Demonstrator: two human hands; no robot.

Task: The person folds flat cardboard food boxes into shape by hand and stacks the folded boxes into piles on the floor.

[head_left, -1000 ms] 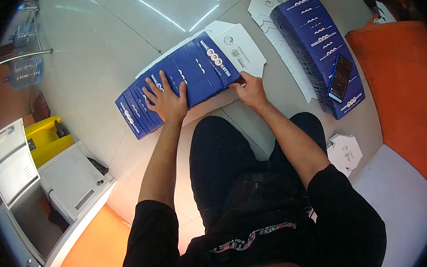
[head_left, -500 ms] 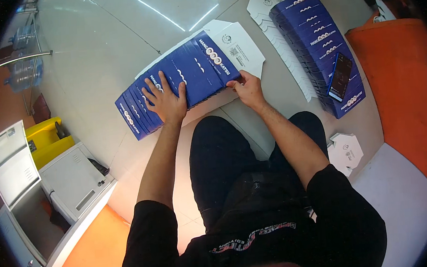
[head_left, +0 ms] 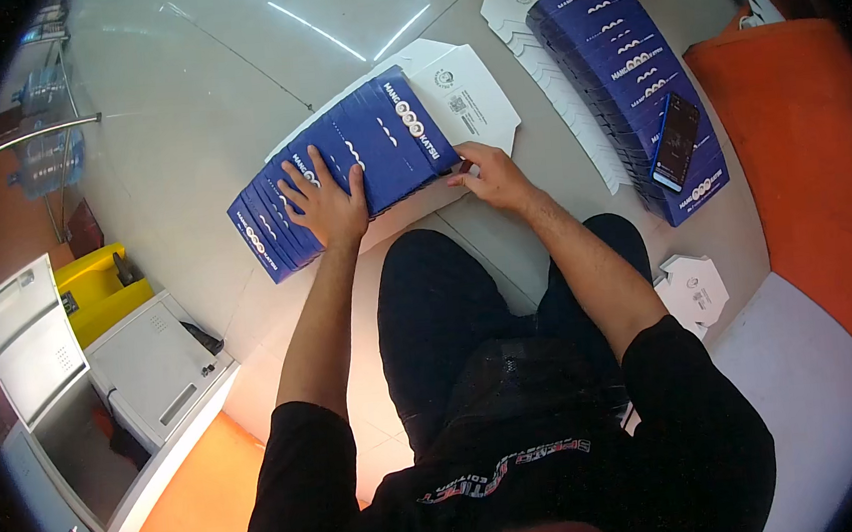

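On the grey tiled floor [head_left: 178,165], bright lines of light [head_left: 316,32] are reflected. At the far left, blue-tinted plastic bottles [head_left: 50,164] are seen near a bent metal rail [head_left: 60,125]. Below them, a yellow object [head_left: 99,302] is placed just beside a white metal cabinet [head_left: 148,363]. At the right, a blue-edged phone [head_left: 676,141] is laid face up, near an orange panel [head_left: 789,167].

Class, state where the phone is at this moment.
In the head view, the phone is on the right side, lying on the right-hand row of blue cartons toward its lower end, left of the orange surface.
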